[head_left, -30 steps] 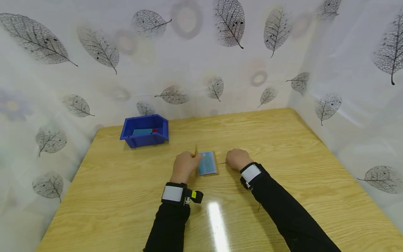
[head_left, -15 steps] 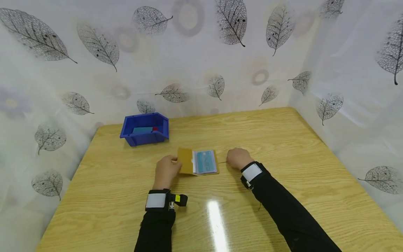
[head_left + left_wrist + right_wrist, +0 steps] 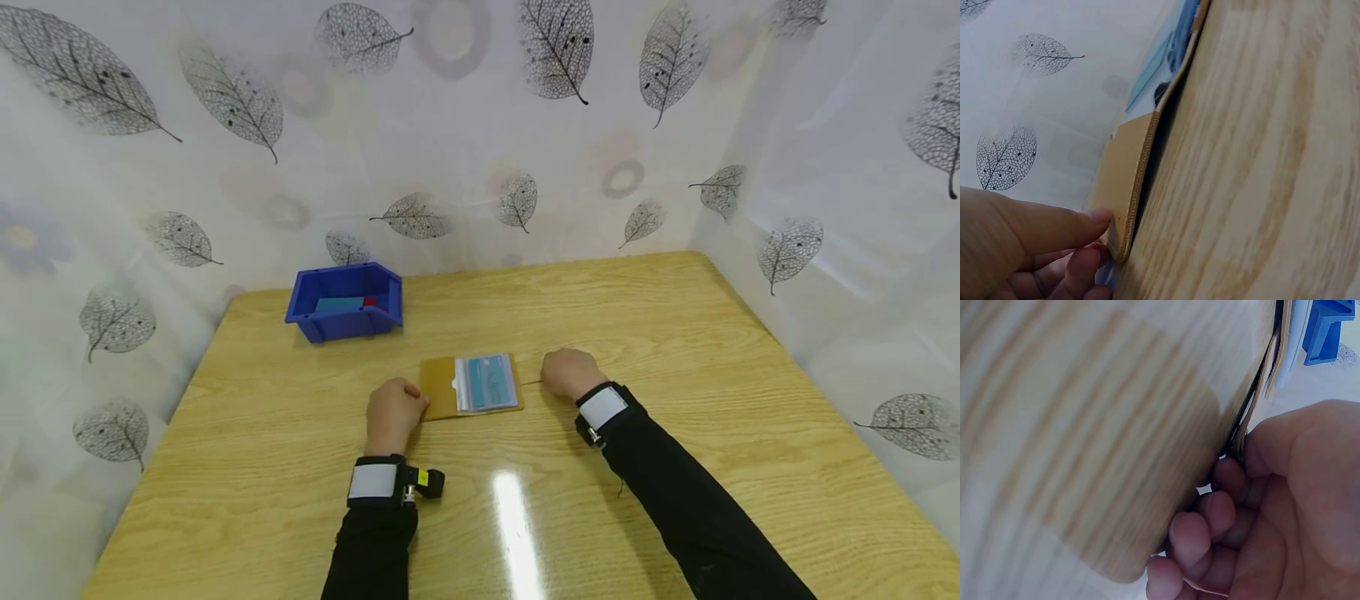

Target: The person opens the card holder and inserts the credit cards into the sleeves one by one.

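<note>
A tan card wallet (image 3: 438, 388) lies spread open on the wooden table, a teal card (image 3: 490, 382) showing in its clear sleeves. At the wallet's lower left corner is my left hand (image 3: 393, 412). The left wrist view has that thumb (image 3: 1072, 226) on top of the tan cover (image 3: 1125, 162), fingers curled beneath the corner. To the right of the wallet, my right hand (image 3: 570, 372) rests low on the table, pinching a thin strap (image 3: 1251, 415) that runs out from the wallet's right edge. Its fingers (image 3: 1190, 537) are curled in against the tabletop.
A blue plastic bin (image 3: 348, 327) stands at the back left of the table, with a teal piece (image 3: 339, 303) and a small red piece (image 3: 369, 302) inside. Behind the table (image 3: 637, 308) hangs a leaf-patterned curtain (image 3: 465, 125).
My left hand has swung the wallet's cover from upright over to the left and down flat, uncovering the clear sleeves. My right hand has stayed in place on the strap.
</note>
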